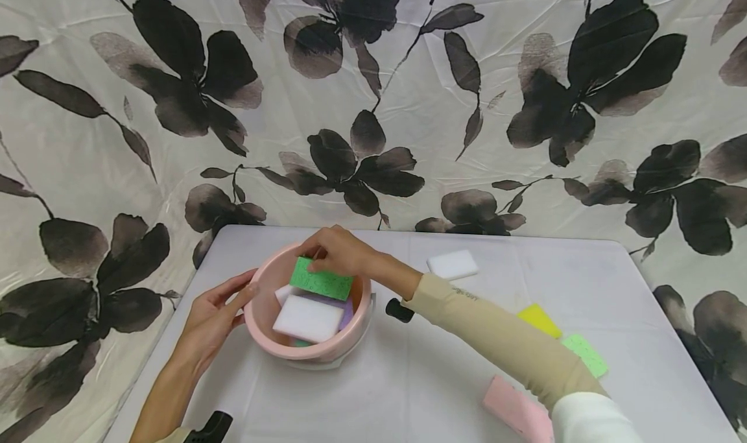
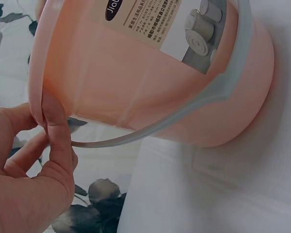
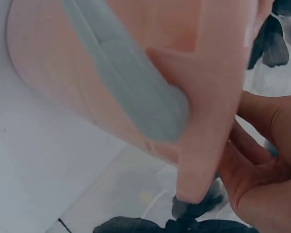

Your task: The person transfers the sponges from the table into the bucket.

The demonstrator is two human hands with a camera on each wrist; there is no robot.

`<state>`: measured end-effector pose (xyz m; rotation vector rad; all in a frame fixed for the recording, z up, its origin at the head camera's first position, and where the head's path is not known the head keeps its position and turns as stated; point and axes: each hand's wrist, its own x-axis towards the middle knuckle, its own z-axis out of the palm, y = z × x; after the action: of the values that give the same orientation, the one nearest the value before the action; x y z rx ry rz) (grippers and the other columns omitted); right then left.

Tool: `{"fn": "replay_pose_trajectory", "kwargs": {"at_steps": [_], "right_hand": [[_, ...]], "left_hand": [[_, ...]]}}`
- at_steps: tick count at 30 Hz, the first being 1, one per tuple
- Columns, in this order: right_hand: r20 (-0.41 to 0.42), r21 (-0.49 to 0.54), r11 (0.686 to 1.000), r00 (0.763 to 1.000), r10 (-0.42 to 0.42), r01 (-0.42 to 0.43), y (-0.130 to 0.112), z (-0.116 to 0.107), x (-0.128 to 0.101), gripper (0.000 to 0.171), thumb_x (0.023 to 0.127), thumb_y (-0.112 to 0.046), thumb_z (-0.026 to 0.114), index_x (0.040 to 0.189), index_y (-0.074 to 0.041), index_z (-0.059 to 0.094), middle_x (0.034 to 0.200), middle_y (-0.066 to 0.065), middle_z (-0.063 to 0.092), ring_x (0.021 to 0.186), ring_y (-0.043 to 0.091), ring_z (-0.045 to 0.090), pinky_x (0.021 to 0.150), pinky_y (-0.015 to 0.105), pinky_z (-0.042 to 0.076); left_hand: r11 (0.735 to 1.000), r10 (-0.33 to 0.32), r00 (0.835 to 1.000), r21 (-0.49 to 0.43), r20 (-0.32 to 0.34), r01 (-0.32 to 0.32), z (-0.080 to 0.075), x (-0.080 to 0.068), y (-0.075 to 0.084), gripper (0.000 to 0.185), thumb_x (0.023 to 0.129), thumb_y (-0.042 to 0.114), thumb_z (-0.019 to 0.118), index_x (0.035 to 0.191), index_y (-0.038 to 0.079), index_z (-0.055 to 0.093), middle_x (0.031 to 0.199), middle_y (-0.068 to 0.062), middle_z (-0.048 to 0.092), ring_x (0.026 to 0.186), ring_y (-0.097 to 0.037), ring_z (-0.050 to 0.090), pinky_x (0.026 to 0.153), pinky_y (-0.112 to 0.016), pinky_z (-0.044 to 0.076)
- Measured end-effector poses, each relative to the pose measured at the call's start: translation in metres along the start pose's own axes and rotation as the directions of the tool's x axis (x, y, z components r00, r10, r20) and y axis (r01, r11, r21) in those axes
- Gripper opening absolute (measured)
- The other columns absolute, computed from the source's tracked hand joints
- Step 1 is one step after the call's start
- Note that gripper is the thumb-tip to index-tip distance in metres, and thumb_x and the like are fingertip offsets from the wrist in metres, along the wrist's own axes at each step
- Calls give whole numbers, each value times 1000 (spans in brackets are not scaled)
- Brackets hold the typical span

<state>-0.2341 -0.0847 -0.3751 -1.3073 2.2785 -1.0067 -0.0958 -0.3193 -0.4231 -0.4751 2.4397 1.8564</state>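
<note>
A pink bucket (image 1: 262, 329) stands on the white-covered table, left of its middle. My left hand (image 1: 213, 320) pinches its rim on the left side; in the left wrist view the fingers (image 2: 58, 131) lie against the rim beside the grey handle (image 2: 184, 109). My right hand (image 1: 341, 251) holds a green sponge (image 1: 321, 281) by its upper edge, tilted inside the bucket's mouth. Below it in the bucket lie a white sponge (image 1: 309, 320) and a purple sponge (image 1: 347, 314), with others partly hidden. In the right wrist view, the bucket wall (image 3: 53, 63) hides the green sponge.
Right of the bucket, a white sponge (image 1: 452, 264) lies near the table's back edge. A yellow sponge (image 1: 539, 320), a light green sponge (image 1: 585, 355) and a pink sponge (image 1: 513, 407) lie farther right, around my right sleeve. A floral cloth (image 1: 438, 106) hangs behind the table.
</note>
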Motion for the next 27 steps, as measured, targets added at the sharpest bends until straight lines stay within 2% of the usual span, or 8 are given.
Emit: {"fn": "replay_pose_trajectory", "kwargs": {"at_steps": [3,10,16,23,27], "right_hand": [[6,-21,1000,1000,5,-5,-1,5,2,35,95,0,71,130,4,68,122,15,72,110,25,70,96,31,55],[60,-85,996,998,34,-29,-1,15,6,30,99,-1,65,129,4,68,122,14,72,112,23,67,98,25,52],[47,-138,990,998,40,-34,0,19,5,30,100,2,63,129,3,67,124,13,71,115,23,66,101,24,50],[56,-100,995,998,-7,13,2,12,-2,22,99,0,66,120,2,70,115,14,72,106,21,65,95,22,51],[30,-66,996,998,-51,53,5,5,-9,20,98,-1,66,117,5,70,108,14,72,98,20,65,88,20,53]], "left_hand": [[1000,-3,1000,0,-1,3,0,0,1,70,99,47,66,155,10,46,158,-12,42,111,5,57,86,-17,55],[1000,-21,1000,-2,-4,21,0,1,1,69,99,46,66,155,11,46,158,-11,42,110,5,57,86,-18,56],[1000,-26,1000,-1,0,26,0,2,2,71,99,47,67,156,10,45,158,-12,42,109,5,58,85,-18,56],[999,-15,1000,-33,-2,15,0,2,2,72,98,45,69,155,7,46,152,-7,47,109,5,59,84,-19,56],[999,-14,1000,-32,-2,14,0,2,2,73,97,45,69,155,7,46,152,-7,48,108,5,59,84,-19,57]]}}
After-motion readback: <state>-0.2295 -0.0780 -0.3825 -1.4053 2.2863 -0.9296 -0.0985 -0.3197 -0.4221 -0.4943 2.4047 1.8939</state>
